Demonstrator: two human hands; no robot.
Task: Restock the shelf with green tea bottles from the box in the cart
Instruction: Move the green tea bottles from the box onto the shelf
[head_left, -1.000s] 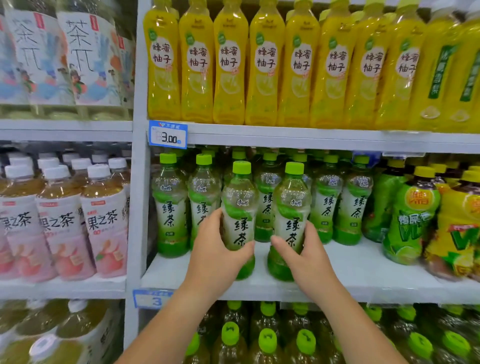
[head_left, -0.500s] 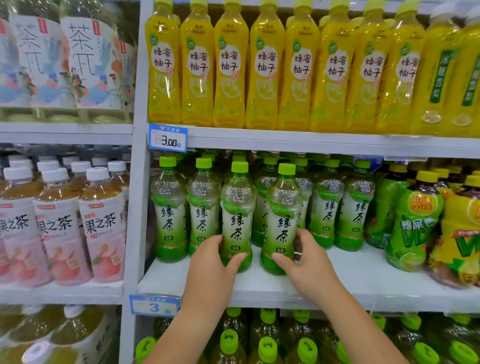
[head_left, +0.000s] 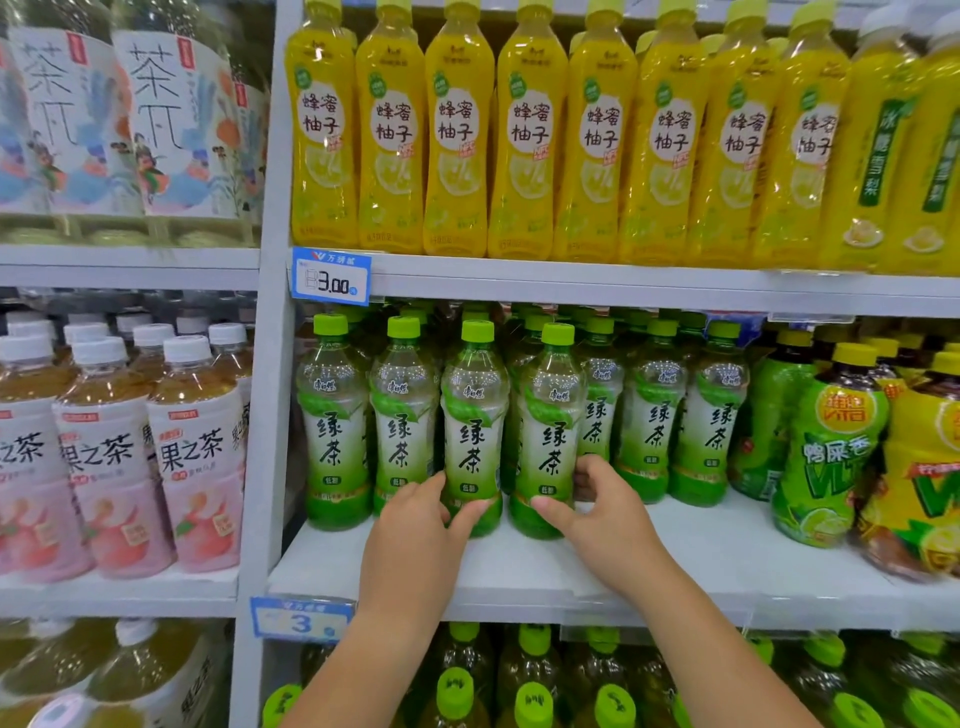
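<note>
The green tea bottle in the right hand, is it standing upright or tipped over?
Upright. The green tea bottle stands on the shelf, cap on top, label vertical, with the right hand around its base.

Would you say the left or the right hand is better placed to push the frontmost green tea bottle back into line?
Right, probably. The right hand already wraps the frontmost bottle, while the left hand grips the neighbouring bottle beside it.
</note>
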